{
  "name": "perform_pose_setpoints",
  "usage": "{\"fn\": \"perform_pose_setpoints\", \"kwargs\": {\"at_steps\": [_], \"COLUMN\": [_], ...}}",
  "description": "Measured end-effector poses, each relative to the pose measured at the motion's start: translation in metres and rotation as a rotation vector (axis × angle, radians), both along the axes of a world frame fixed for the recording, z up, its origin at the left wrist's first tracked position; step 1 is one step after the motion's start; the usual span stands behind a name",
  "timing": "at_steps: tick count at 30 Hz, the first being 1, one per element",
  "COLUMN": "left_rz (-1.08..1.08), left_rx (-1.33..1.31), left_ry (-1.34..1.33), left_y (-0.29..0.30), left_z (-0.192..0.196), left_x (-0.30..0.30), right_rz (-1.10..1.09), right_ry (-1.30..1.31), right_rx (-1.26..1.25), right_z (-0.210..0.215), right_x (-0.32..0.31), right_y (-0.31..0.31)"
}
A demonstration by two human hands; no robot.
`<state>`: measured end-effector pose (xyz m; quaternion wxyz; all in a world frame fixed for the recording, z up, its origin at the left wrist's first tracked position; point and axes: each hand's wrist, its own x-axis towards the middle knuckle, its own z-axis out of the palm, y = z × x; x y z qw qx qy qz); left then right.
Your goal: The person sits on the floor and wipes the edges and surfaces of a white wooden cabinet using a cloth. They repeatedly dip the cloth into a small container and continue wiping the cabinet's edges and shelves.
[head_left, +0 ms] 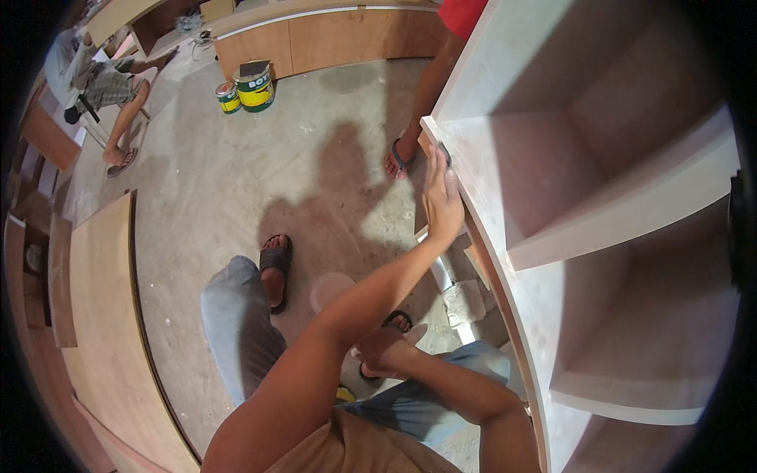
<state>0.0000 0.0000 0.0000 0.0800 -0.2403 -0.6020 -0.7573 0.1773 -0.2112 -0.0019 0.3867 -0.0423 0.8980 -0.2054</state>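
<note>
The left hand (441, 201) reaches up to the curved front edge of a pale wooden shelf unit (527, 296), near its far corner; its fingers lie straight and close together along the edge, with a small dark pad (446, 153) held under them against the wood. The right hand (382, 351) is low over the lap, between the knees of the blue jeans (236, 307), well apart from the shelf unit; its fingers are partly hidden, so I cannot tell whether its grip is spread or pressed together. The shelf unit fills the right side, its deep compartments facing up toward the viewer; just beyond its far corner stands another person's sandalled foot (400, 160), beneath a bit of red clothing (461, 14); farther off on the concrete floor (197, 189) are a large paint can (254, 93) and a smaller one (228, 98), side by side before a low curved wooden cabinet (331, 41); at the far left sits a person in checked shorts (106, 89); nearer, a long wooden board (102, 276) lies along the left side.
</note>
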Motion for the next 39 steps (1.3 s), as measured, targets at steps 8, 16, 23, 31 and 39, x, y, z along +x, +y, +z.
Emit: {"fn": "perform_pose_setpoints", "kwargs": {"at_steps": [8,16,23,31,39], "left_rz": [0.054,0.071,0.010,0.036,0.006], "left_rx": [-0.045,-0.075,-0.081,-0.111,-0.079], "left_ry": [-0.064,-0.102,-0.195,-0.250,-0.138], "left_y": [-0.012,-0.017,-0.020,-0.010,-0.016], "left_z": [0.040,0.045,0.063,0.055,0.048], "left_x": [-0.007,-0.010,-0.047,-0.053,-0.051], "right_rz": [0.126,0.080,0.024,0.035,0.062], "right_ry": [0.012,-0.011,0.010,-0.024,0.015], "right_rx": [0.085,0.024,-0.045,-0.018,-0.021], "right_z": [0.022,0.011,0.007,0.006,-0.007], "right_x": [0.006,0.001,0.003,0.001,0.006], "right_y": [0.011,0.003,0.000,0.002,0.002]}}
